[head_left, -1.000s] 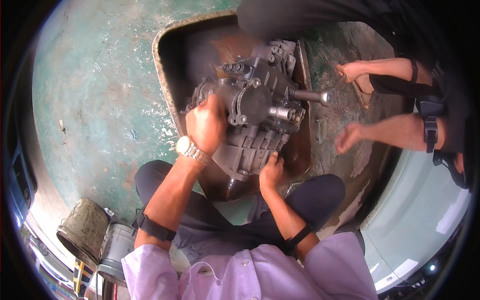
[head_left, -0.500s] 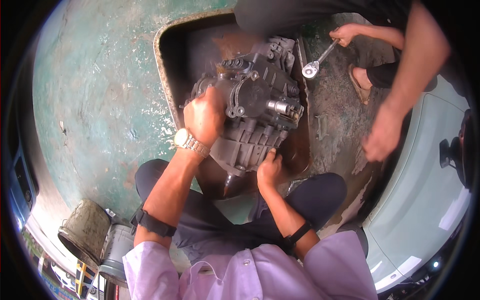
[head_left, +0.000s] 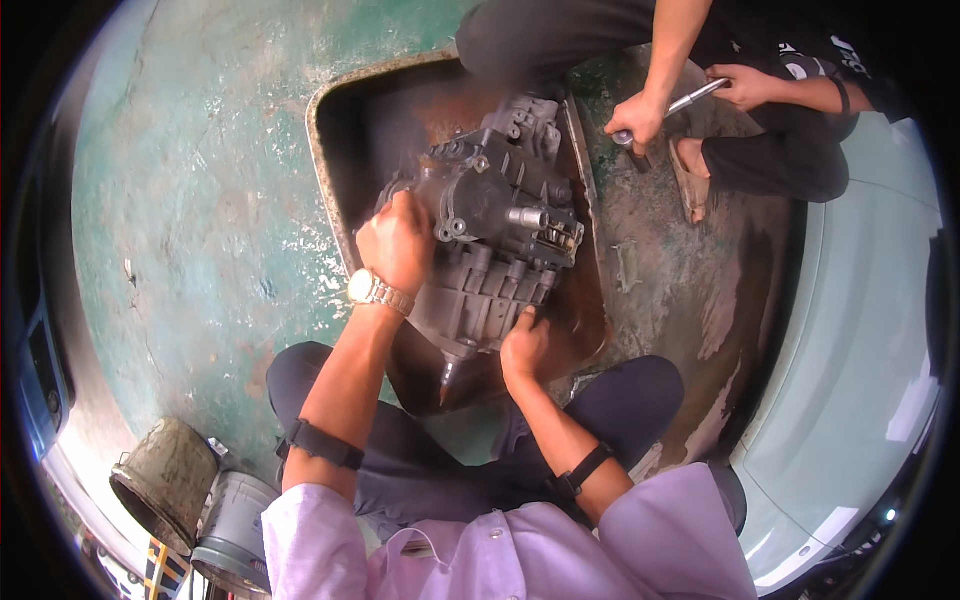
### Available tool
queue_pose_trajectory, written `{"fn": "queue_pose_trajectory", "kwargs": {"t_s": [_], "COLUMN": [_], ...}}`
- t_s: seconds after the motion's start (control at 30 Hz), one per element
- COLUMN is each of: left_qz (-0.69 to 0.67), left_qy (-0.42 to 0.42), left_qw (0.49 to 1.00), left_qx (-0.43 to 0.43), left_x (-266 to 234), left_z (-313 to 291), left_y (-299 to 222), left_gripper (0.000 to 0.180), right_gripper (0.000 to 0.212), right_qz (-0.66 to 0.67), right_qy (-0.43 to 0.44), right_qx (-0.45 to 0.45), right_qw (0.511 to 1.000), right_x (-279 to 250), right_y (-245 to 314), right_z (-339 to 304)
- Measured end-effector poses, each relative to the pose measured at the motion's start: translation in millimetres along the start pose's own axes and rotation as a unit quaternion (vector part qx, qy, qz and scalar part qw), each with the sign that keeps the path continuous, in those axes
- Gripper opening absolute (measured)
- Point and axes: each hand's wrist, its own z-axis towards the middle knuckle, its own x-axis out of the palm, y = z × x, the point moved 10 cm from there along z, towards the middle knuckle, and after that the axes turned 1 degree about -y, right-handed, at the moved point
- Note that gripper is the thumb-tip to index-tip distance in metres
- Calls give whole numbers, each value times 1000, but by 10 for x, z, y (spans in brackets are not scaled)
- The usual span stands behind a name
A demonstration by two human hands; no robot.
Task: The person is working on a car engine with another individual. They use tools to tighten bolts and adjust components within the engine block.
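Observation:
A grey metal gearbox (head_left: 490,295) lies in a dark, oil-stained tray (head_left: 318,110) in front of me, with its splined shaft (head_left: 447,378) pointing toward me. My left hand (head_left: 396,240), wearing a wristwatch (head_left: 363,286), is closed on the gearbox's left side; the fingertips are partly hidden. At the near right edge of the casing, my right hand (head_left: 524,348) grips the rim with the thumb on top. A co-worker across to the right holds a ratchet wrench (head_left: 697,95), one hand (head_left: 742,88) on its handle, the other (head_left: 640,122) around its head.
The co-worker's knee (head_left: 550,35) leans over the tray's far edge, and a sandalled foot (head_left: 692,170) rests right of it. A pale car panel (head_left: 850,300) borders the right. Two buckets, one dirty (head_left: 165,480) and one grey (head_left: 235,530), stand at lower left.
The co-worker's nearer hand has moved up and taken hold of the ratchet's head, and the wrench has swung flatter. My hands keep their places on the gearbox; the view has shifted slightly.

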Motion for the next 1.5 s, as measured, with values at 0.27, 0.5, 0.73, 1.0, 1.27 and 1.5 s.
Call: {"fn": "queue_pose_trajectory", "kwargs": {"t_s": [0.27,0.5,0.73,1.0,1.27,1.5], "left_qz": [27,41,45,50,55,54], "left_qy": [-62,-67,-58,-68,-40,-17], "left_qw": [997,995,995,994,994,994], "left_qx": [-36,-67,-70,-68,-82,-88], "left_x": [-88,-69,-53,-65,-49,-27], "left_z": [-36,-49,-48,-60,-49,-45], "left_y": [14,50,64,63,63,69], "left_gripper": [16,21,22,23,29,33], "right_gripper": [63,59,64,68,66,65], "right_qz": [-1,5,12,3,-19,-15], "right_qy": [0,-27,-6,17,12,1], "right_qx": [2,-14,-4,14,3,4], "right_qw": [1000,1000,1000,1000,1000,1000], "right_x": [46,46,45,24,44,86], "right_y": [-70,-78,-60,-25,-46,-133], "right_z": [39,51,51,22,46,85]}}
